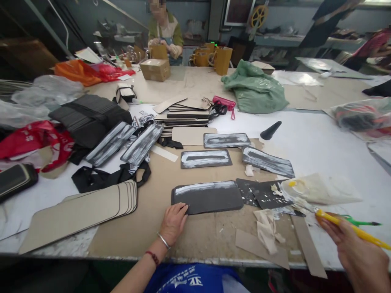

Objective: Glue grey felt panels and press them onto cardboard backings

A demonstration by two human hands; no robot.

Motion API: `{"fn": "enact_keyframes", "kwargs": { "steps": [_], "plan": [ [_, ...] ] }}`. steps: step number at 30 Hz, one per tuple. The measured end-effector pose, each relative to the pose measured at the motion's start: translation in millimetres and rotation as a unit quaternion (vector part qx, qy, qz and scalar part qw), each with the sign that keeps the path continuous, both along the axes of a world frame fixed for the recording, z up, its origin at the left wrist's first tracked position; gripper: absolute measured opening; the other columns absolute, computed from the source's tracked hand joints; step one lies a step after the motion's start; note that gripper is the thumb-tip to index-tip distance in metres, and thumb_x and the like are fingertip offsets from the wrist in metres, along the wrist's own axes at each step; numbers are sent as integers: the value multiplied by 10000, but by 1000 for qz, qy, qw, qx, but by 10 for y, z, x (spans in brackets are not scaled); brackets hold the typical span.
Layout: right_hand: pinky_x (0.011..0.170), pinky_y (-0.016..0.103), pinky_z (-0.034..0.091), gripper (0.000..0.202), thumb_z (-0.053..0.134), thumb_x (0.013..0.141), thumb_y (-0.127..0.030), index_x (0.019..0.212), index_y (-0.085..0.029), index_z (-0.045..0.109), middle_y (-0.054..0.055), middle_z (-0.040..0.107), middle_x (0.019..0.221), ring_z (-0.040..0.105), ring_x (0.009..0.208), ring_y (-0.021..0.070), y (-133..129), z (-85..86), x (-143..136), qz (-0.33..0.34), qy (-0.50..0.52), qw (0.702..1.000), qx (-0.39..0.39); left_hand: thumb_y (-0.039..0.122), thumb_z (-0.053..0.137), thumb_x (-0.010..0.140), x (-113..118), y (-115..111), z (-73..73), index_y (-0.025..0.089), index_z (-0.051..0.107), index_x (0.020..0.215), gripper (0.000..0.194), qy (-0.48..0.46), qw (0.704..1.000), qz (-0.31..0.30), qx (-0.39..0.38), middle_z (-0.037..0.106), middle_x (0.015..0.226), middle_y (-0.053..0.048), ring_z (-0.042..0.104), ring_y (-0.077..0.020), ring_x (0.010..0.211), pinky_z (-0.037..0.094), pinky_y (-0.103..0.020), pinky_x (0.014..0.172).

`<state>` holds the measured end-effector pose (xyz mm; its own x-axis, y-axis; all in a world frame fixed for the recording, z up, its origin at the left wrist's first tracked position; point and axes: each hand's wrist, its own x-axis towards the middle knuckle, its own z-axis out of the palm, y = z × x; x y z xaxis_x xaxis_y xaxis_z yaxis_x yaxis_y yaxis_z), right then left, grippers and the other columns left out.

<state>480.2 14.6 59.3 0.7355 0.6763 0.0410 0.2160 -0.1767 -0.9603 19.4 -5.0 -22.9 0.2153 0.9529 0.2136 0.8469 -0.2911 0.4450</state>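
Observation:
My left hand [173,221] has its fingers bunched at the lower left edge of a dark rectangular panel [210,199], holding it against the table. A white streak of wet-looking paste runs along the panel's upper edge. In my right hand [357,244] is a yellow-handled brush [336,219], its bristles over the messy dark scraps [265,193]. Beside the bristles lies a clear plastic bag [320,189] with pale paste. Beyond the panel are three more dark panels smeared with white: one [206,158], another [226,140] and a tilted one [269,161].
Beige boards [85,207] lie fanned out at left, near black straps [106,177] and a stack of dark panels [88,118]. More boards [183,114] are piled behind. A green plastic bag [255,89] and a dark cone [271,130] stand farther back. Across the table is a person [166,32].

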Motion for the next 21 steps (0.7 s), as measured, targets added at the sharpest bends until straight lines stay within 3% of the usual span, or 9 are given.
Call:
{"fn": "enact_keyframes", "kwargs": {
  "steps": [2, 4, 7, 10, 14, 21],
  "plan": [
    [889, 486, 452, 352, 724, 534, -485, 695, -206, 582, 158, 638, 903, 631, 847, 298, -46, -2, -497, -11, 125, 992, -16, 151, 471, 796, -37, 24, 24, 184, 590, 1050, 283, -42, 999, -2, -20, 628, 1022, -96, 558, -212, 969, 465, -419, 850],
    [902, 484, 452, 436, 749, 506, -477, 779, -164, 614, 112, 653, 843, 641, 819, 278, -80, -23, -1057, 37, 181, 982, -43, 142, 413, 817, -106, 75, 41, 180, 588, 1049, 292, -109, 993, -1, -45, 629, 1027, -95, 563, -190, 974, 465, -396, 866],
    [833, 435, 513, 457, 718, 576, -484, 863, -140, 623, 85, 666, 856, 647, 793, 244, -129, -82, -1845, 144, 203, 966, -76, 115, 361, 818, -237, 203, 51, 168, 596, 1014, 311, -220, 970, 10, -103, 646, 997, -84, 585, -155, 934, 476, -344, 861],
    [789, 407, 534, 430, 665, 647, -492, 899, -146, 626, 84, 672, 866, 647, 796, 240, -185, -140, -2427, 220, 189, 952, -96, 87, 363, 790, -338, 356, 46, 160, 602, 995, 323, -309, 934, 24, -179, 659, 947, -70, 599, -133, 873, 482, -318, 847],
    [743, 389, 545, 402, 627, 672, -505, 879, -160, 635, 90, 673, 850, 650, 766, 241, -246, -182, -2910, 274, 161, 941, -115, 57, 339, 769, -391, 522, -17, 129, 613, 976, 350, -366, 896, 24, -249, 664, 882, -74, 608, -122, 808, 506, -289, 774],
    [727, 374, 536, 394, 581, 703, -514, 873, -162, 629, 98, 657, 857, 641, 756, 231, -267, -301, -3361, 305, 126, 936, -121, 32, 332, 738, -444, 686, -162, 108, 622, 971, 379, -372, 883, -25, -285, 667, 778, -59, 605, -101, 695, 516, -248, 686]
  ]
}}
